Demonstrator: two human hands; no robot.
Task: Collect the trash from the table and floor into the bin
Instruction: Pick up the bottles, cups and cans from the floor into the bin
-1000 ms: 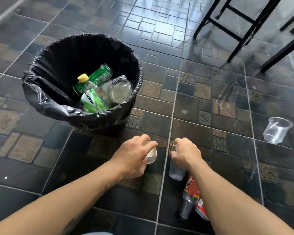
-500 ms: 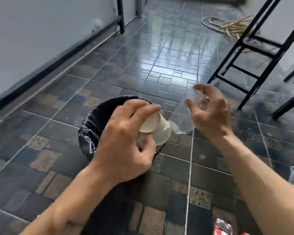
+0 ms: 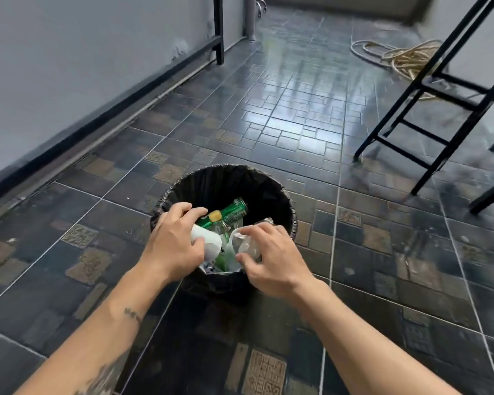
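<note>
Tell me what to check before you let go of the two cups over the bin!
1. White cup held in left hand: ok.
2. Clear cup held in right hand: ok.
3. Both cups above the opening of the bin: ok.
4. Room left in the bin, with a green can and a yellow-capped bottle already inside: ok.
5. Black liner bag folded over the rim: ok.
6. Cups empty, no liquid to spill: cannot tell.
</note>
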